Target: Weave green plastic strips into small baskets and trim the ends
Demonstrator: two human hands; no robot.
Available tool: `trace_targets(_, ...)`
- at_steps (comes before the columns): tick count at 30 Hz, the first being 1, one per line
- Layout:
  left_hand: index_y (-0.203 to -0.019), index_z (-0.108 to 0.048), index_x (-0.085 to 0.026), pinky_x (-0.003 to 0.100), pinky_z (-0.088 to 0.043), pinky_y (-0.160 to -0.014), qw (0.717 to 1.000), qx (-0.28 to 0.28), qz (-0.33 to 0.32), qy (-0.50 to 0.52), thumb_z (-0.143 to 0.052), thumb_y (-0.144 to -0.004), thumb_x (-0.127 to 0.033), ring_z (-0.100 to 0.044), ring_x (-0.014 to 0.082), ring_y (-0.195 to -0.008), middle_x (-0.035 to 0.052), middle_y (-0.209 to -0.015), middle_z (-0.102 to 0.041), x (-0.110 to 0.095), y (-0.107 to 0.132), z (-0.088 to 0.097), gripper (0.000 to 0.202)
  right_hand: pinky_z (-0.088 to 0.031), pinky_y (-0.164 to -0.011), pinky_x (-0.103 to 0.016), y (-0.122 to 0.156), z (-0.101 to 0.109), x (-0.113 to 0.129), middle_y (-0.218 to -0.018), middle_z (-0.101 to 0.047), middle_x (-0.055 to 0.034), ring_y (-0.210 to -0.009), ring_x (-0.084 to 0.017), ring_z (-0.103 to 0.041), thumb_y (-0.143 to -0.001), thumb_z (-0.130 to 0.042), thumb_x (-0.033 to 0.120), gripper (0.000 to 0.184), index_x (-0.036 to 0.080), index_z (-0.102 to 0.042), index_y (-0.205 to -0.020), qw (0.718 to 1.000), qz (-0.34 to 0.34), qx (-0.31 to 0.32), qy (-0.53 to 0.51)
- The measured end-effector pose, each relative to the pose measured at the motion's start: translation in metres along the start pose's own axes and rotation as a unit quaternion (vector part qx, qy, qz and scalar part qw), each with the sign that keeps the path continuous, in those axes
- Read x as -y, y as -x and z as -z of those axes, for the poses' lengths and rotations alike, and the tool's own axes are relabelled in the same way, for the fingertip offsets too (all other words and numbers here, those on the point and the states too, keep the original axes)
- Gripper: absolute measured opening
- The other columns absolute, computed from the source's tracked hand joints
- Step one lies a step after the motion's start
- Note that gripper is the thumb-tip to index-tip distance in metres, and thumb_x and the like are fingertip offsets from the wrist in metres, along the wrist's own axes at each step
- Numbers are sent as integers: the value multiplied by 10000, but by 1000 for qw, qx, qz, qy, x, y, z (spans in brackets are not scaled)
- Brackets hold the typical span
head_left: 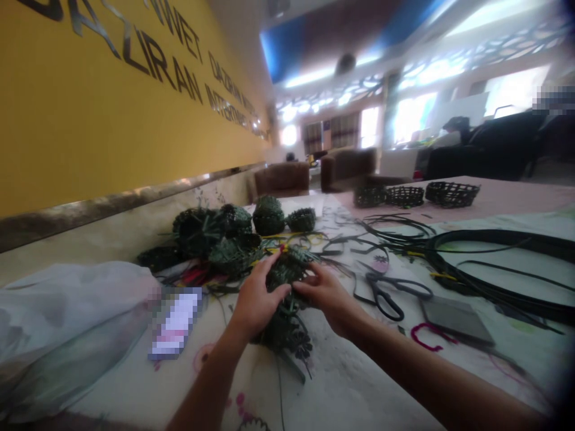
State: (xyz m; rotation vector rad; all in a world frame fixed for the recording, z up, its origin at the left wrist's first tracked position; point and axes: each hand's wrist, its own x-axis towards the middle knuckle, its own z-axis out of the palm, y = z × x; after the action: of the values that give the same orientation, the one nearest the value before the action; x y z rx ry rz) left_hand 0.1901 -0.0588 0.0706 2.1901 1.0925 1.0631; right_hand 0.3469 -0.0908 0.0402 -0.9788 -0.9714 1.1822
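Note:
A dark green woven piece (286, 274), like a small basket made of strips, is between my two hands above the table. My left hand (257, 299) grips its left side, with the thumb on the near face and the index finger reaching up to a small red and yellow bit at the top. On the other side, my right hand (327, 294) has its thumb and fingers closed on the edge of the weave. Loose strip ends (294, 347) hang or lie below it; their exact layout is blurred.
Black-handled scissors (390, 294) and a grey flat block (458, 320) lie to the right, near a large coil of dark strips (507, 239). Several green woven baskets (268, 215) stand behind. More open-weave baskets (452, 194) are farther back. A white plastic bag (76, 317) lies left.

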Motion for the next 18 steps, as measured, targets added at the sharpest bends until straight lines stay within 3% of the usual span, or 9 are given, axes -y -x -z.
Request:
trace_targets(5, -1390, -507, -229, 418, -323, -1163, 1000, 8, -3, 9, -673, -781, -156, -483, 237, -1339, 79, -1448, -532, 2, 0, 0, 636, -374, -507, -237, 1, 0, 1, -663, -594, 9, -555, -104, -497, -621, -717, 359, 276, 153, -591, -755, 999, -3, 32, 7)
trace_targets(18, -1382, -511, -247, 423, -331, -1153, 1000, 26, -9, 6, -679, -776, -174, -485, 245, -1336, 76, -1443, -533, 0, 1, 2, 633, -338, -484, -232, -4, 12, 9, -576, -528, 28, -515, -85, -435, -621, -730, 369, 264, 157, -574, -639, 995, -10, 85, 57)
